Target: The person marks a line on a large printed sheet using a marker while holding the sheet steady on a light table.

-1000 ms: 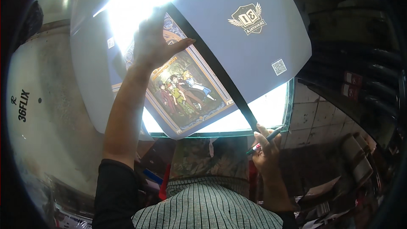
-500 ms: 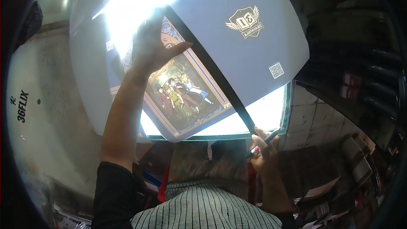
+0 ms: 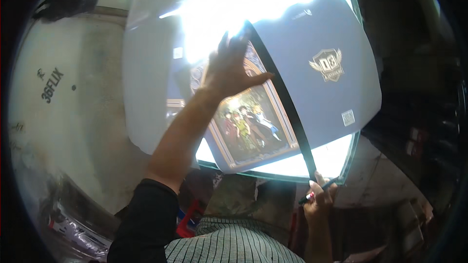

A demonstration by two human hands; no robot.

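Left hand (image 3: 234, 68) spread flat on printed sheet (image 3: 253, 126), right hand (image 3: 319, 197) pinching pen (image 3: 319, 191), glowing light table (image 3: 326, 158), stained wall (image 3: 63, 117)

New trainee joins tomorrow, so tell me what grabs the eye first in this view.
The glaring light table at centre, washed out white toward the top. On it lies a large grey-blue printed sheet with a framed cartoon picture; the left hand presses flat on it. At the table's near edge, the right hand holds a pen.

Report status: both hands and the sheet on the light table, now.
Left hand flat on large blue-grey printed sheet with framed colour picture. Right hand grips dark pen at lit light table's near edge. Nothing obstructing.
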